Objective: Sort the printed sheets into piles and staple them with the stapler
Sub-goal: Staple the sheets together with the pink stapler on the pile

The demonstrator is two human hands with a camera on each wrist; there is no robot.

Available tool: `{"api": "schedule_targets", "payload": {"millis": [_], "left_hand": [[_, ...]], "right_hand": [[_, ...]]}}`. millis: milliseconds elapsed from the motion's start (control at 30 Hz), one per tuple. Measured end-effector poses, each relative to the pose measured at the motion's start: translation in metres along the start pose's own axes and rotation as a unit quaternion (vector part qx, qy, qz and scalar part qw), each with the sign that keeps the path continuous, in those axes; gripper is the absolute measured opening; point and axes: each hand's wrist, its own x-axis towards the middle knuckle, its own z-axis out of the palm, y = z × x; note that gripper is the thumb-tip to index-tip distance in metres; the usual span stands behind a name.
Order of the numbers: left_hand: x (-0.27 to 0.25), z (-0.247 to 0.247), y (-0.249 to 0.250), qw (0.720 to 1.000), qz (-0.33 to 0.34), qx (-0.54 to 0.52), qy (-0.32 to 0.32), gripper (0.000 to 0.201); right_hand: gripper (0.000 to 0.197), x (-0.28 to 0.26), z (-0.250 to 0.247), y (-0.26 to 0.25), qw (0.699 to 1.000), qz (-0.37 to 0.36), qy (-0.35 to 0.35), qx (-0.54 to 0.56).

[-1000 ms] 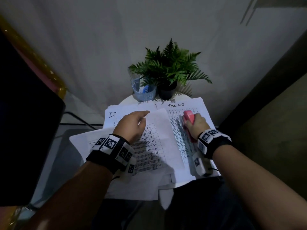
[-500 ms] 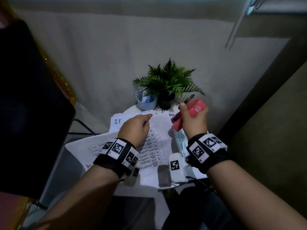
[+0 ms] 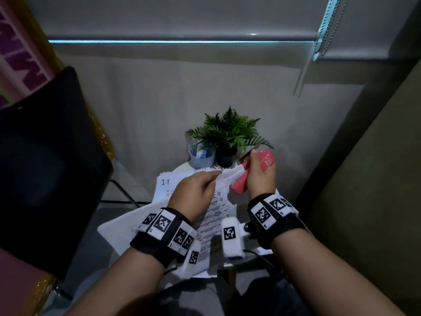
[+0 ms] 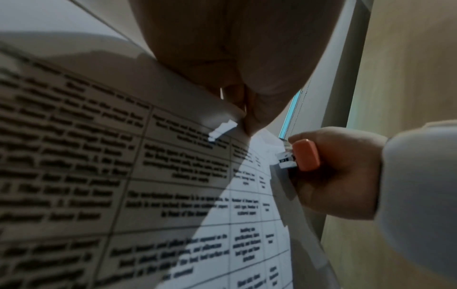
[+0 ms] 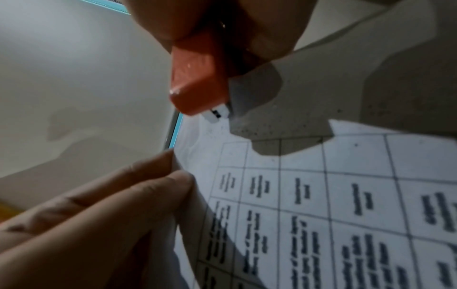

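— Reading anything off those white printed sheets with the black-ruled tables (image 3: 218, 208)?

— Only the handwritten "I.T" (image 3: 165, 182) at the top of one sheet lying flat on the small round white bench (image 3: 182, 168). The table text is too blurred in every view. The coral-pink plastic stapler (image 3: 245, 177) carries a small label, unreadable too.

— Who has what?

— The right hand (image 3: 259, 179) is wrapped round the stapler, raised off the bench, its metal mouth (image 4: 285, 161) right at the upper corner of the lifted sheets. The left hand (image 3: 193, 197) pinches that top edge between thumb and fingertips (image 5: 173, 181), just beside the stapler's nose (image 5: 197, 97).

— And the edges?

— The loose sheets overhang the bench's near and left rim. At the far rim stand a green fern in a black pot (image 3: 227, 137) and a pale blue perforated cup (image 3: 201, 157), near the stapler. A black chair back (image 3: 45, 167) crowds the left; a wall (image 3: 376, 179) rises close on the right. Open room lies above the sheets.
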Motion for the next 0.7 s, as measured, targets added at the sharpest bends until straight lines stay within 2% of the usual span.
{"api": "schedule_targets", "payload": {"millis": [100, 233, 567, 633, 700], "left_hand": [[-0.004, -0.005, 0.005, 1.0, 0.022, -0.001, -0.007, 0.033], [-0.01, -0.008, 0.009, 0.999, 0.045, 0.001, -0.015, 0.033], [-0.016, -0.011, 0.019, 0.998, 0.061, -0.01, -0.006, 0.034], [-0.018, -0.014, 0.019, 0.999, 0.029, 0.002, -0.038, 0.039], [-0.019, -0.016, 0.016, 0.991, -0.011, 0.084, -0.104, 0.038]], "right_hand": [[0.036, 0.0, 0.003, 0.0, 1.0, 0.005, 0.002, 0.008], [0.037, -0.001, 0.002, -0.004, 1.0, 0.009, 0.006, 0.016], [0.05, -0.001, 0.002, -0.011, 0.999, 0.013, 0.0, 0.036], [0.047, 0.001, 0.0, -0.01, 0.999, 0.009, -0.001, 0.044], [0.041, 0.003, -0.001, -0.01, 0.999, 0.004, -0.003, 0.052]]}}
